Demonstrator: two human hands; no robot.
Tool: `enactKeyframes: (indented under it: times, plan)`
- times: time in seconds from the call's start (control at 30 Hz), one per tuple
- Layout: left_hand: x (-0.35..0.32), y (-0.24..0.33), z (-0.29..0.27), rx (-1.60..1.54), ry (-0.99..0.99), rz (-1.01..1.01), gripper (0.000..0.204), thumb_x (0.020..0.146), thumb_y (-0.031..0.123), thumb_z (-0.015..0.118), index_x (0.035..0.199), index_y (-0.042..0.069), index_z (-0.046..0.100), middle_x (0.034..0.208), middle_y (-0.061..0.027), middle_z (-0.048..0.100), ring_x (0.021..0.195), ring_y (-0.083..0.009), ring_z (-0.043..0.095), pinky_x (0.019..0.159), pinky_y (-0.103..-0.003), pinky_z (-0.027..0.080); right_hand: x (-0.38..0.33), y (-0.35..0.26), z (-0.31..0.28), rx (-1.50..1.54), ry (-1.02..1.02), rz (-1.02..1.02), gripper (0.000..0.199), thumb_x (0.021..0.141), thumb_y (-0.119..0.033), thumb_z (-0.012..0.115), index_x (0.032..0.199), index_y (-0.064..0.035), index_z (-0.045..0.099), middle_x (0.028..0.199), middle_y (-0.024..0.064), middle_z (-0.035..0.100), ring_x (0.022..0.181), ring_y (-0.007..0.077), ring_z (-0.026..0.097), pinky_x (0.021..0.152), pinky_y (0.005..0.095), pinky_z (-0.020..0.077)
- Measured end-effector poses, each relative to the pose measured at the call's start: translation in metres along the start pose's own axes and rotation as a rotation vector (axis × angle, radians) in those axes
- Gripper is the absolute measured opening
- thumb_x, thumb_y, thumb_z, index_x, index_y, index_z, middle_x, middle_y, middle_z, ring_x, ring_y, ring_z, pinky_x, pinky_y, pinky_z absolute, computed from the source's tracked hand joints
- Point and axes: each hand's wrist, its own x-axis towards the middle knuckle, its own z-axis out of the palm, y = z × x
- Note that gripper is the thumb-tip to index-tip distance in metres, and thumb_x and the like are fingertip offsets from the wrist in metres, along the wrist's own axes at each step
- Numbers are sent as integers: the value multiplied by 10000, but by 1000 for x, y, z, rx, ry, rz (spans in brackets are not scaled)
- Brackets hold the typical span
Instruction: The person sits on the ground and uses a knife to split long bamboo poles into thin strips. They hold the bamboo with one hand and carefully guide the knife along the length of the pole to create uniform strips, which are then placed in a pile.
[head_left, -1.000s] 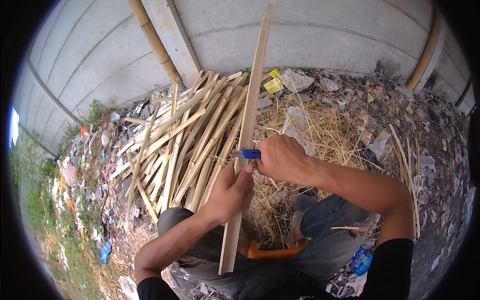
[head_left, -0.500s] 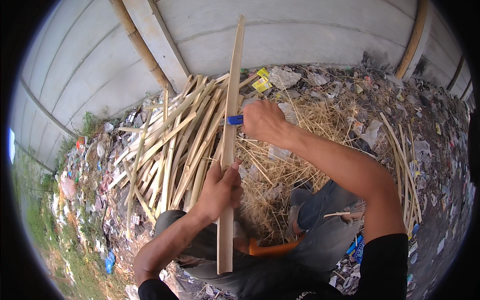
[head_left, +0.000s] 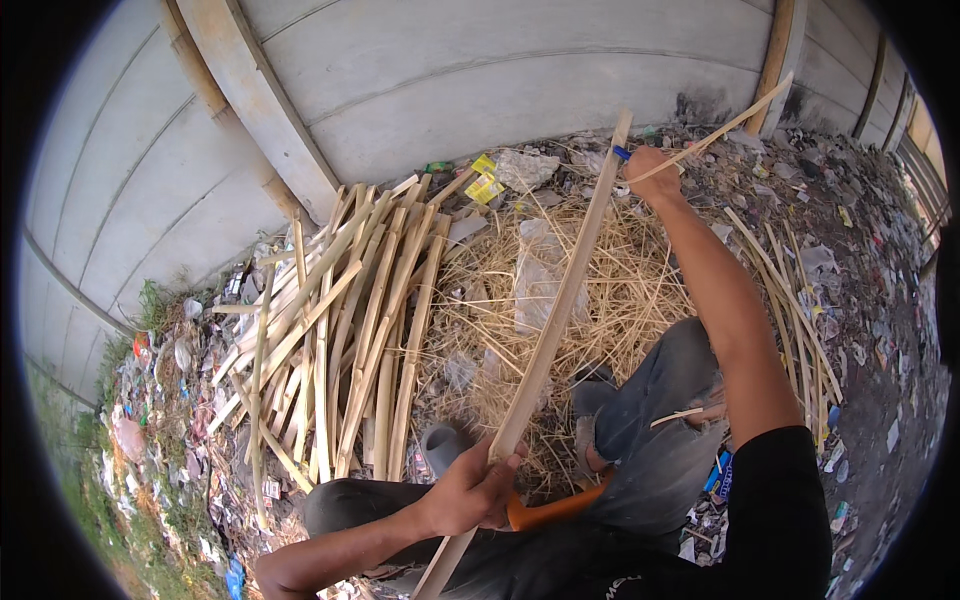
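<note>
A long split bamboo slat (head_left: 560, 320) runs slantwise from my lap toward the wall. Near its lower end my left hand (head_left: 470, 490) is wrapped round it. My right hand (head_left: 655, 178), arm stretched far out, grips a blue-handled knife (head_left: 622, 153) against the slat's far end; the blade is hard to make out. A thin bamboo strip (head_left: 735, 125) sticks out past my right hand, up and to the right. It seems to lie over or under the fingers, and I cannot tell where it starts.
A pile of bamboo slats (head_left: 340, 330) lies at the left. Straw-like shavings (head_left: 630, 270) cover the ground ahead, with a plastic sheet (head_left: 535, 275) among them. More thin strips (head_left: 795, 310) lie at the right. A concrete wall (head_left: 500, 90) stands behind; litter surrounds everything.
My right hand has moved away and to the right with the knife, along the slat. The slat has tilted rightward, my left hand is lower, and a thin strip now shows beyond my right hand.
</note>
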Motion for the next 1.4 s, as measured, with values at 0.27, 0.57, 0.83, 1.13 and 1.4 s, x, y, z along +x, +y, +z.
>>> enactKeyframes:
  times: [0.27, 0.57, 0.83, 1.13, 1.4]
  plan:
    - [-3, -11, -10, 24, -51, -60, 278, 1119, 258, 455, 1307, 53, 464, 695, 6, 490, 485, -84, 455, 469, -253, 402, -2, 45, 4, -73, 34, 158, 349, 961, -255, 602, 1169, -5, 728, 1220, 233, 708, 1127, 408, 699, 965, 529, 561]
    - [-54, -55, -26, -243, -188, -293, 255, 1127, 300, 447, 1305, 118, 450, 703, 51, 306, 534, -60, 292, 461, -228, 259, -1, 170, 17, -13, 156, 479, 392, 967, -284, 564, 1196, -13, 729, 1320, 221, 677, 1210, 402, 665, 1012, 492, 534]
    - [-22, -17, -26, -348, -52, -27, 263, 1129, 294, 448, 1307, 100, 455, 717, 35, 370, 506, -62, 298, 456, -234, 296, 19, 117, -15, 220, -8, 146, 559, 912, -417, 682, 1180, 73, 702, 1225, 301, 688, 1171, 434, 666, 976, 509, 530]
    - [-13, 38, -30, -138, 216, 181, 254, 1101, 270, 522, 1305, 130, 464, 691, 41, 350, 516, -76, 335, 462, -257, 293, -154, -92, -35, -719, -956, -614, 483, 875, -413, 646, 1146, -34, 772, 1200, 195, 727, 1050, 339, 713, 901, 458, 556]
    - [1, 60, -24, -106, 268, 264, 335, 1078, 244, 561, 1355, 86, 458, 674, 50, 426, 503, -69, 390, 470, -254, 340, -135, -72, 0, -495, -770, -705, 391, 996, -317, 567, 1165, -6, 734, 1090, 244, 728, 1002, 378, 710, 839, 469, 549]
